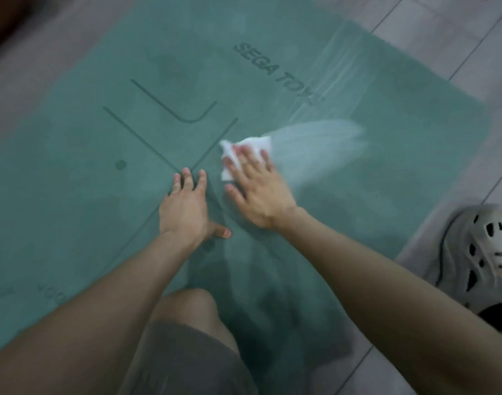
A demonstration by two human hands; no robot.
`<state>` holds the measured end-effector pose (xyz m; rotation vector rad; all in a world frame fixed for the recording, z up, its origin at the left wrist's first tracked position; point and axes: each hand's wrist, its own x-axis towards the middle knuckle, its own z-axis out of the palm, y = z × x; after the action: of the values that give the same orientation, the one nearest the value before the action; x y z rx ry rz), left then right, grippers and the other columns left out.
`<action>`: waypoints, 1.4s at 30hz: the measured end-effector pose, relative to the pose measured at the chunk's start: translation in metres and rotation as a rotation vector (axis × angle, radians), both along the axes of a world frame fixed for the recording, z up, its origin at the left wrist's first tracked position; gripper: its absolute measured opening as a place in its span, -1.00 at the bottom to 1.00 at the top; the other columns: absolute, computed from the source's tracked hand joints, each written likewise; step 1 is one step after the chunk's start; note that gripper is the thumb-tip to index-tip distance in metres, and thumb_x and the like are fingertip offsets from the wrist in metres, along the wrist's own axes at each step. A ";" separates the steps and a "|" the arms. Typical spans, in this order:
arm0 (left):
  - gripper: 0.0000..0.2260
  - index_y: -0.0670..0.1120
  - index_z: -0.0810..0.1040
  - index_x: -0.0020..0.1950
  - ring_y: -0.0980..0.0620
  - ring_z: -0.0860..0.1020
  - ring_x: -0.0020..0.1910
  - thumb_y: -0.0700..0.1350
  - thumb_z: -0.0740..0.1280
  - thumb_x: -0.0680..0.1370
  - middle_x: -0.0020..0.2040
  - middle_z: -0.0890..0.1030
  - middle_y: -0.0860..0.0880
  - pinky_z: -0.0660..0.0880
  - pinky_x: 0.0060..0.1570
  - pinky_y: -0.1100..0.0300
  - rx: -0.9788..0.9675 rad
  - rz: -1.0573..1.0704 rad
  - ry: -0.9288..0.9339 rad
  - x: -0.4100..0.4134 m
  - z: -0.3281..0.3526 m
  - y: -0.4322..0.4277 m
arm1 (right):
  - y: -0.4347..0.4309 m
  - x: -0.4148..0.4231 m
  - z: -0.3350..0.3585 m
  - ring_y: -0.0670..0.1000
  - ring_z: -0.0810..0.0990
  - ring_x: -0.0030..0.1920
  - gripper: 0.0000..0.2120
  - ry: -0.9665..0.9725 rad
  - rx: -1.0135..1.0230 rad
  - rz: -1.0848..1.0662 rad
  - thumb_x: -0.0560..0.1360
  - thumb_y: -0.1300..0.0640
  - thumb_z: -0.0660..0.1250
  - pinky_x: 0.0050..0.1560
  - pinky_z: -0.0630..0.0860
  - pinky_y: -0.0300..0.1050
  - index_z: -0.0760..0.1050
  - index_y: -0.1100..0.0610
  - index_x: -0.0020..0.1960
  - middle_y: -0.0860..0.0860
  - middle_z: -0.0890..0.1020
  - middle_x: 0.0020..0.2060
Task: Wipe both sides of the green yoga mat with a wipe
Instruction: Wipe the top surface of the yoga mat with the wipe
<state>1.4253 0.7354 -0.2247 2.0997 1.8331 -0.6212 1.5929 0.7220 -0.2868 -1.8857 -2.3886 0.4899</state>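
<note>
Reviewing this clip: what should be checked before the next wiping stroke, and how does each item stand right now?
1. Wipe under the right hand, fingers flat on it: ok.
2. Left hand spread flat, bracing the green yoga mat: ok.
3. Mat flat on the floor where visible: ok.
4. Wet streaks cover the whole top side: not ok, they show only to the right of the wipe.
5. Underside wiped: cannot tell.
6. Shoe off the mat: ok, it is on the floor beside the edge.
</note>
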 end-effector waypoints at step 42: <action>0.50 0.17 -0.19 0.71 -0.08 -0.05 0.71 0.59 0.53 -0.03 0.74 -0.13 -0.02 0.29 0.57 -0.15 -0.030 -0.142 -0.037 0.050 0.000 -0.074 | -0.119 0.103 0.004 0.14 -0.09 0.72 -0.26 0.027 0.030 -0.531 0.71 -0.31 -0.05 0.68 -0.11 0.26 0.06 0.14 0.73 0.16 0.02 0.71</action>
<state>1.4756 0.6616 -0.2245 2.2199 1.6561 -0.6349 1.6962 0.6026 -0.2832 -2.3511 -1.7513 0.4233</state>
